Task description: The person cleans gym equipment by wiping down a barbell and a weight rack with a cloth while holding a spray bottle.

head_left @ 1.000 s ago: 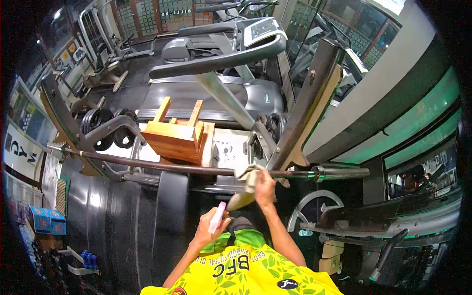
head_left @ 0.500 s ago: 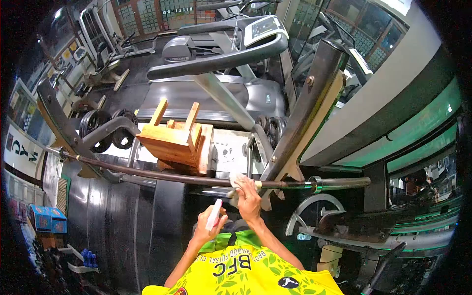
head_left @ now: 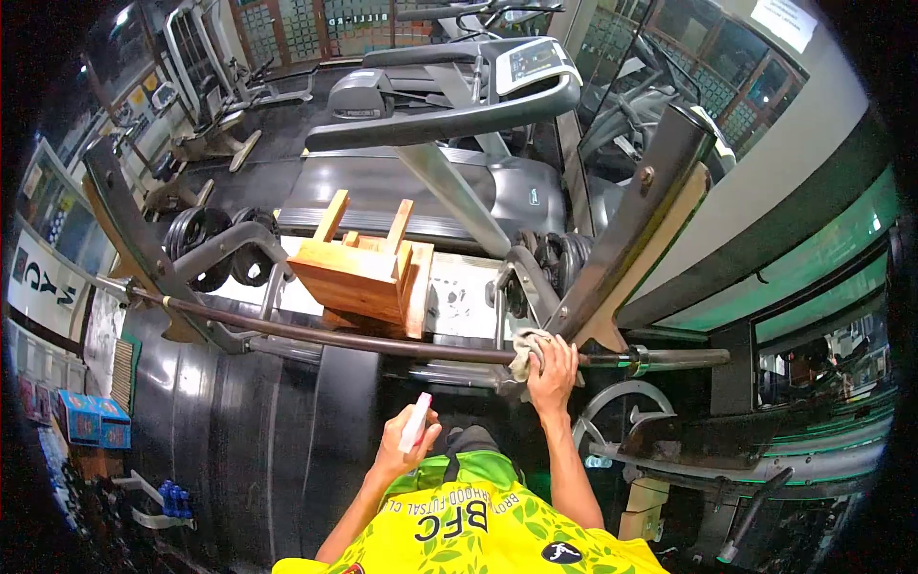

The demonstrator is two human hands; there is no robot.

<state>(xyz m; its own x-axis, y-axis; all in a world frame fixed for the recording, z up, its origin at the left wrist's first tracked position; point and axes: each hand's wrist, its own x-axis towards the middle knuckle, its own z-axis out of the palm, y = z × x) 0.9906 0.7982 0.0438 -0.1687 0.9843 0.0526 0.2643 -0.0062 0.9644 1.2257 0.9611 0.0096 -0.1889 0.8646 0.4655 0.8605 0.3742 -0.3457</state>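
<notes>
A long dark barbell (head_left: 382, 342) lies across a rack in front of me. Toward its right end, my right hand (head_left: 552, 376) is closed round a pale, crumpled cloth (head_left: 528, 350), pressing it against the bar. My left hand (head_left: 406, 442) is held lower, in front of my body and apart from the bar. Its fingers wrap a spray bottle with a white head (head_left: 416, 422) and a bit of red; the bottle's body is mostly hidden by the hand.
Rack uprights (head_left: 636, 230) rise on both sides. Beyond the bar are a wooden stool (head_left: 354, 273) tipped on its side, weight plates (head_left: 196, 244) and a treadmill (head_left: 430, 182). Blue boxes (head_left: 96, 421) sit at left; a machine (head_left: 727, 435) stands at right.
My right hand has slid to the right along the barbell with the cloth. My left hand keeps the bottle in about the same place. The view has shifted slightly.
</notes>
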